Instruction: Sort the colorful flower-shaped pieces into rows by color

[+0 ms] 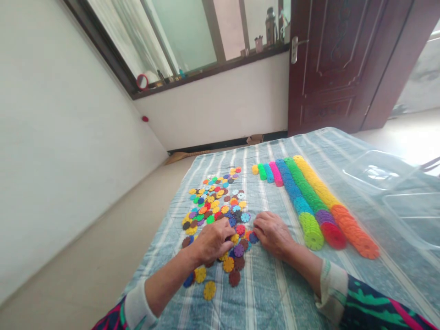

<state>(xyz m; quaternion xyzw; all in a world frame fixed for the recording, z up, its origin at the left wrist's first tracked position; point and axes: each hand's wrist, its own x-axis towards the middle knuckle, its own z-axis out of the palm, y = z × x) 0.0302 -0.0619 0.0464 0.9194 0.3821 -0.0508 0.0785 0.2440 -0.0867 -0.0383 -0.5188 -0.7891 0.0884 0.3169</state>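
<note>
A loose spread of notched plastic discs (216,204) in many colours lies on the striped cloth. Over its right part, my left hand (213,239) is closed, thumb and forefinger bent together beside a yellow disc (234,238); what is between them is hidden. My right hand (273,233) lies at the spread's right edge with its fingers bent together. At its fingertips is a dark blue disc (253,237); I cannot tell whether it is lifted. To the right lie long overlapping rows of sorted discs: a yellow row (314,183), a green row (305,185) and a blue row (290,183).
Shorter rows, one of them pink (276,174), lie at the back. Two clear plastic containers, a farther box (378,172) and a nearer one (412,220), are at the right. The striped cloth (275,293) covers the surface. Beyond stand a wall and a dark red door (340,59).
</note>
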